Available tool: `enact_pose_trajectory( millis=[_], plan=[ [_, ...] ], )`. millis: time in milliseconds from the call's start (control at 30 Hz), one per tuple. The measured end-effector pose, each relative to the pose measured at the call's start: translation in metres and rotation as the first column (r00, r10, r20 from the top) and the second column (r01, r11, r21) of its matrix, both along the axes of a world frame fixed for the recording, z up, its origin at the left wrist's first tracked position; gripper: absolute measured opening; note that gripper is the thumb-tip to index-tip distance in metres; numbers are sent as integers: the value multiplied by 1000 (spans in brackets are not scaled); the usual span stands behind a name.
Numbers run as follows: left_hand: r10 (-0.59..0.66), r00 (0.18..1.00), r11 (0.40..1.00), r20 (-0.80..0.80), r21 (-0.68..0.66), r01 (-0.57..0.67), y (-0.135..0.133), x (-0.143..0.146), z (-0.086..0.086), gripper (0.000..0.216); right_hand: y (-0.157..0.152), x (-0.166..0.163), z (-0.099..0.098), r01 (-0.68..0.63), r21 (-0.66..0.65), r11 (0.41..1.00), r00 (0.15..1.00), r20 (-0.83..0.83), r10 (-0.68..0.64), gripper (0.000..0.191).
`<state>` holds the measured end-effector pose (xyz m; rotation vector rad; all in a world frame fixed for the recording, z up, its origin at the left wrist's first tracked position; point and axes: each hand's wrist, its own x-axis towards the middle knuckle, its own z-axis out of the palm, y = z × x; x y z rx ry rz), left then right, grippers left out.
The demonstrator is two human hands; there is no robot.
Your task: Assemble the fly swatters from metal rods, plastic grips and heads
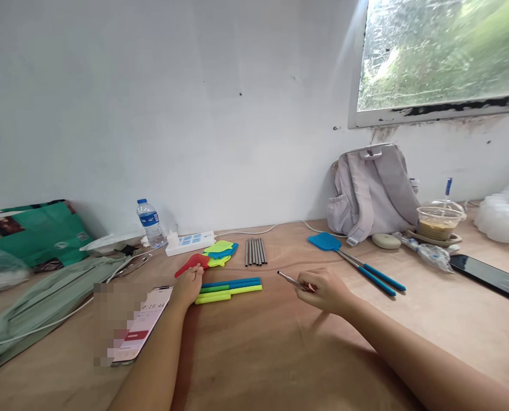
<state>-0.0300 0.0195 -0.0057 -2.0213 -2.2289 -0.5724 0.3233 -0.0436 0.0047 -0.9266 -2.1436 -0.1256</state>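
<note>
Our right hand (325, 290) is closed on a thin metal rod (291, 279), pinched near one end so that most of it juts left, just above the surface (254, 354). We judge that it could swing and knock the coloured handles (231, 289) askew, or slip from so light a pinch. Our left hand (188, 285) lies flat and loosely open, its fingertips touching the near ends of those handles, beside the red swatter head (193, 263). Both forearms reach forward, low, with the hands well apart
</note>
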Motion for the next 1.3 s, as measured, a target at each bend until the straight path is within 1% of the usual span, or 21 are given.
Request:
enact_pose_trajectory(
  millis=[133, 233, 333, 400, 500, 567, 600, 667, 700, 733, 767, 800, 833, 867, 900, 933, 967, 1033, 1100, 1200, 1300],
  plan=[
    [-6, 1000, 1000, 1, 27, 6, -1, 0, 2, 51, -3, -2, 1, 25, -87, 996, 1000, -6, -26, 8],
    [-23, 1000, 995, -18, 100, 25, -1, 1, 2, 51, -2, -3, 2, 47, -201, 978, 999, 20, -44, 2],
    [-93, 994, 968, -50, 228, 102, 1, 3, 0, 50, 1, -1, 2, 90, -306, 948, 994, 82, -69, 13],
    [-146, 987, 928, -62, 338, 159, 0, 6, 0, 49, 5, 1, 1, 98, -357, 929, 993, 95, -68, 17],
    [-223, 972, 817, -69, 530, 225, -6, 16, 10, 45, 10, 3, 0, 55, -405, 913, 998, 35, -45, 18],
    [-286, 956, 735, -62, 626, 260, -16, 30, 21, 40, 11, 3, 1, 31, -386, 922, 998, -38, -49, 19],
    [-319, 947, 706, -46, 655, 270, -22, 38, 27, 38, 11, 3, 1, 27, -363, 931, 996, -74, -58, 19],
    [-377, 925, 668, 55, 707, 230, -34, 59, 37, 34, 11, 2, 3, 29, -319, 947, 989, -127, -73, 18],
    [-410, 902, 665, 134, 721, 195, -41, 70, 40, 33, 10, 2, 4, 30, -310, 950, 988, -135, -75, 18],
    [-452, 860, 676, 237, 721, 156, -46, 81, 42, 31, 8, 2, 5, 33, -312, 950, 988, -133, -78, 20],
    [-497, 790, 703, 359, 701, 123, -51, 91, 43, 30, 7, 2, 6, 37, -317, 948, 989, -123, -80, 21],
    [-541, 680, 738, 495, 668, 101, -55, 101, 42, 30, 6, 2, 8, 42, -319, 947, 991, -106, -79, 23],
    [-575, 526, 776, 627, 621, 108, -59, 110, 41, 32, 4, 2, 9, 45, -316, 948, 994, -85, -76, 25],
    [-581, 366, 808, 727, 570, 149, -62, 117, 39, 36, 3, 3, 10, 45, -306, 951, 996, -66, -68, 26],
    [-569, 230, 822, 789, 534, 201, -64, 122, 37, 40, 2, 3, 12, 39, -291, 956, 997, -55, -57, 27],
    [-550, 124, 822, 826, 509, 255, -65, 126, 35, 42, 0, 3, 14, 23, -276, 961, 998, -55, -40, 28],
    [-532, 60, 815, 845, 491, 307, -66, 129, 33, 43, -1, 2, 15, -1, -264, 965, 998, -65, -17, 29],
    [-513, 20, 788, 858, 462, 407, -67, 131, 30, 41, -4, 1, 18, -51, -250, 967, 995, -96, 27, 29],
    [-508, 27, 750, 861, 427, 506, -68, 130, 27, 39, -8, -1, 20, -94, -237, 967, 992, -101, 71, 29],
    [-537, 38, 677, 843, 403, 616, -70, 130, 25, 34, -13, -3, 23, -137, -191, 972, 991, -33, 133, 29],
    [-534, 73, 642, 843, 347, 684, -75, 130, 27, 25, -17, -6, 24, -149, -117, 982, 987, 36, 155, 29]
  ],
)
